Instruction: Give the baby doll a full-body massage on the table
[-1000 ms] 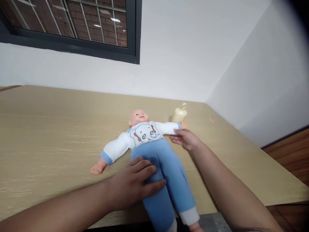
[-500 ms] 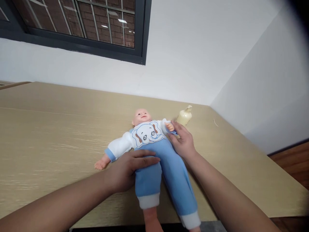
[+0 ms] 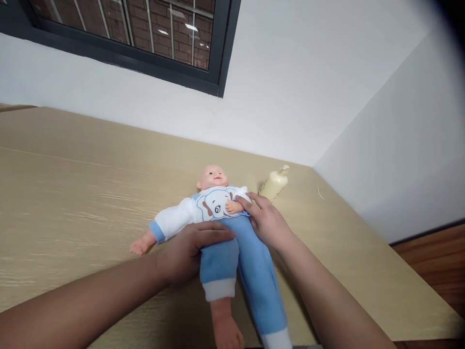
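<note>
A baby doll (image 3: 254, 276) in blue trousers and a white top with an elephant front lies on its back, head away from me. My left hand (image 3: 191, 249) is wrapped over the doll's thigh on the left, fingers lying across the trousers and thumb hidden. With my right hand (image 3: 268, 219) I hold the doll's forearm on the right side, its small hand (image 3: 233, 207) bent over the elephant picture. The doll's other arm (image 3: 170, 222) stretches out to the left on the table.
A pale yellow pump bottle (image 3: 275, 184) stands on the wooden table (image 3: 72, 179), just beyond my right hand. Farther right lies a thin white strand (image 3: 319, 193). A white wall (image 3: 276, 97) with a dark-framed window (image 3: 218, 72) rises behind the table.
My right hand has brought the doll's arm inward over its belly. My left hand stays on the thigh. The view has tilted slightly.
</note>
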Motion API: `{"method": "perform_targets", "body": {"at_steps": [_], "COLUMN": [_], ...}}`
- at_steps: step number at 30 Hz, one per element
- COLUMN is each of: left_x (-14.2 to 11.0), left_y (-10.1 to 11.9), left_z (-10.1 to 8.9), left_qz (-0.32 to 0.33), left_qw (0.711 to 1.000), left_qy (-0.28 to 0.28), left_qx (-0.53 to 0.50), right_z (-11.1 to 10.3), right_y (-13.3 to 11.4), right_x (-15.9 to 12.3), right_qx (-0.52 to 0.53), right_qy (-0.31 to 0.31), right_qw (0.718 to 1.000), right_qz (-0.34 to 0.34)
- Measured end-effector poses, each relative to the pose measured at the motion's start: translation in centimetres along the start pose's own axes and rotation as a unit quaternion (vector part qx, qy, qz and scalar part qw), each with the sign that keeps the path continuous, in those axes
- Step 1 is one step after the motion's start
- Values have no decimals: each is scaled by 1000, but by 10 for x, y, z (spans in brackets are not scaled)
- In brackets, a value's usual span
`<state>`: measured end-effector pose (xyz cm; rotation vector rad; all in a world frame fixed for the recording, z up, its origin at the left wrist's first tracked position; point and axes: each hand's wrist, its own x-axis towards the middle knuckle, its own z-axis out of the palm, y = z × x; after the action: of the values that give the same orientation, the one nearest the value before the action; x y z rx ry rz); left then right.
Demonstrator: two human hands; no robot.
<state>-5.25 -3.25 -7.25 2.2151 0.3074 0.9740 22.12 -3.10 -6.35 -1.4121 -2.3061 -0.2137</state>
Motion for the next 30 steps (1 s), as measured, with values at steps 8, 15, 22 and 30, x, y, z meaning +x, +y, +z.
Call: {"method": "perform_targets", "body": {"at_steps": [8,15,22,30], "left_x": [-15,-21,-21,-18], "left_y": [14,28,32,35], "left_z": [0,8,12,13], "left_qz": [43,74,148,171], "left_qw": [995,981,936,920], "left_qy": [-3,-65,-120,-107], "left_qx": [88,170,297,336], "right_z": [8,19,11,20], "right_y": [14,51,80,74], "right_x": [-7,-19,-28,-27], "right_qx": [179,534,623,576], "right_qy": [81,115,16,95], "right_qw": [974,746,596,680], "right_qz": [111,381,507,444]}}
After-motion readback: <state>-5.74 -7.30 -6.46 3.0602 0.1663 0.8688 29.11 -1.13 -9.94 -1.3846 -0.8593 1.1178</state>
